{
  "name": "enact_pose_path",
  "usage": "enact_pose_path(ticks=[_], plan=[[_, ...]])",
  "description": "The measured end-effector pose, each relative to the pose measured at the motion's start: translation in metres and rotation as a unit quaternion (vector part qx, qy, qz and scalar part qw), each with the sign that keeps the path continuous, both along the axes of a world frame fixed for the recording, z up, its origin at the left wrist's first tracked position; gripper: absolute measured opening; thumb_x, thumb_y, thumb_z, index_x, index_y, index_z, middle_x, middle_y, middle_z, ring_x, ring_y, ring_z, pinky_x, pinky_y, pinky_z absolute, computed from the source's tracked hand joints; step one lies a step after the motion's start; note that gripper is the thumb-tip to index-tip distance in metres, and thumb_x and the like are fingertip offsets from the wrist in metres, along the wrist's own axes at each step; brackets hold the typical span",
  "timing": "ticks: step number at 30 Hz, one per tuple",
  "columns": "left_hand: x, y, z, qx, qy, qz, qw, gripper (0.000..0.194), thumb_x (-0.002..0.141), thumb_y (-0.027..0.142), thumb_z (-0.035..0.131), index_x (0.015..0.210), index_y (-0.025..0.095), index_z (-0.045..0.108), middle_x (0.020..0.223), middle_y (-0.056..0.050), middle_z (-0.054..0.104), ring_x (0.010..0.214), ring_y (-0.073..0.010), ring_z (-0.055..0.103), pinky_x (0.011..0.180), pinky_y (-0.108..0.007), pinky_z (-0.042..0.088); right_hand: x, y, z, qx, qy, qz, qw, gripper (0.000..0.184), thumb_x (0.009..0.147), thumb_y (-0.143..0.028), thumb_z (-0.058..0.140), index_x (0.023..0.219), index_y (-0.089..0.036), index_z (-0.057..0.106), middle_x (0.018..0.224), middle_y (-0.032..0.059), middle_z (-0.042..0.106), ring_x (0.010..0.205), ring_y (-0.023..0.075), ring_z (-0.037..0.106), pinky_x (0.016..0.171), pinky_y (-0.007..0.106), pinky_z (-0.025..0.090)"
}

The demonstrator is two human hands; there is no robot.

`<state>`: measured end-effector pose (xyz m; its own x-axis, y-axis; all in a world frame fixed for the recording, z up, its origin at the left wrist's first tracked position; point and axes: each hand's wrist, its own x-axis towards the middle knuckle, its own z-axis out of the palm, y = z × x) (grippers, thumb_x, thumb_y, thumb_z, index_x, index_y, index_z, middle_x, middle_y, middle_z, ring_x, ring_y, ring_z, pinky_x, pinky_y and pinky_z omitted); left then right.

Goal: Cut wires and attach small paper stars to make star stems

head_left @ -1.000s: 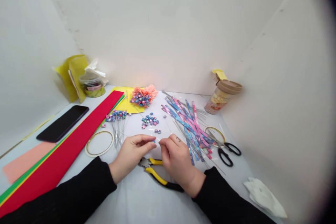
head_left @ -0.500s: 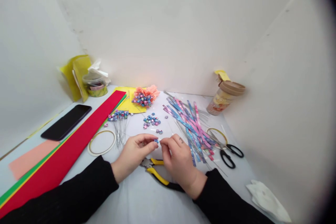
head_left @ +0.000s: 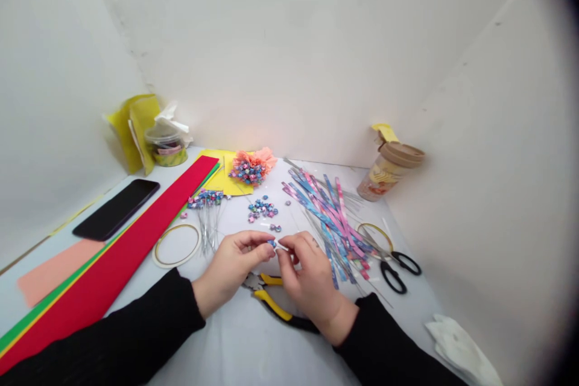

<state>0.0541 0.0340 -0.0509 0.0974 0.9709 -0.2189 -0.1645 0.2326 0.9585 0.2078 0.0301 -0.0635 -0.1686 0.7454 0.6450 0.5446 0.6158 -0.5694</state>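
Between the thumb and fingertips of my left hand (head_left: 235, 260) is a small blue folded paper star (head_left: 272, 243). My right hand (head_left: 310, 274) pinches a thin white strip (head_left: 282, 246) whose tip meets the star; whether the strip is part of it I cannot tell. Beneath both hands lie pliers (head_left: 274, 304) with yellow and black handles. Just beyond the fingers sit several loose paper stars (head_left: 262, 210). Stars on wire stems (head_left: 205, 199) lie to the left, and patterned blue and pink paper strips (head_left: 328, 211) spread out on the right.
Black-handled scissors (head_left: 393, 277) and tape rolls (head_left: 156, 253) flank the hands. A phone (head_left: 116, 209) and long red paper (head_left: 136, 247) lie left. Behind are a star bouquet in orange paper (head_left: 253, 163), a plastic tub (head_left: 167, 148) and a lidded cup (head_left: 386, 175). Tissue (head_left: 461, 347) lies front right.
My right fingertips have drawn slightly away from the star, and the white strip between them shows more. My left hand keeps its hold on the star.
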Motion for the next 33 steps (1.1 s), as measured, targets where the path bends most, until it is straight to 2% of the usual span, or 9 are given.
enact_pose_path(ticks=[6, 12, 21, 33], plan=[[0.002, -0.0025, -0.0011, -0.004, -0.014, 0.014, 1.0, 0.021, 0.062, 0.027, 0.078, 0.076, 0.016, 0.068, 0.065, 0.001, 0.068, 0.063, -0.0128, 0.063, 0.063, -0.023, 0.05, -0.0005, -0.0026, 0.0021, -0.028, -0.004, 0.003, 1.0, 0.015, 0.08, -0.007, 0.044, 0.073, -0.02, 0.05, 0.069, 0.0018, 0.052, 0.067, 0.016, 0.052, 0.058, 0.026, 0.042], [0.0034, -0.0043, -0.0031, -0.02, -0.036, 0.011, 0.999, 0.022, 0.059, 0.028, 0.08, 0.072, 0.016, 0.067, 0.061, 0.001, 0.068, 0.06, -0.013, 0.063, 0.061, -0.025, 0.051, -0.0027, -0.0062, 0.0006, -0.036, 0.007, 0.01, 0.999, 0.016, 0.081, -0.008, 0.042, 0.073, -0.02, 0.048, 0.068, 0.0014, 0.05, 0.063, 0.0152, 0.05, 0.057, 0.026, 0.04], [0.003, -0.0055, -0.0064, -0.032, -0.072, -0.006, 0.997, 0.019, 0.059, 0.024, 0.08, 0.07, 0.015, 0.068, 0.062, 0.002, 0.069, 0.059, -0.0104, 0.063, 0.059, -0.02, 0.049, -0.0041, -0.0076, 0.0006, -0.021, 0.001, 0.006, 1.0, 0.016, 0.081, -0.007, 0.041, 0.074, -0.019, 0.048, 0.067, 0.0015, 0.05, 0.063, 0.0152, 0.05, 0.056, 0.026, 0.039], [0.0021, -0.0067, -0.0026, -0.018, -0.038, -0.021, 0.999, 0.015, 0.061, 0.025, 0.078, 0.066, 0.015, 0.067, 0.062, 0.001, 0.069, 0.058, -0.0119, 0.062, 0.057, -0.021, 0.048, -0.0055, -0.0075, -0.0019, 0.006, -0.006, 0.001, 1.0, 0.017, 0.08, -0.007, 0.04, 0.074, -0.02, 0.049, 0.067, 0.002, 0.051, 0.063, 0.0163, 0.05, 0.056, 0.027, 0.041]])
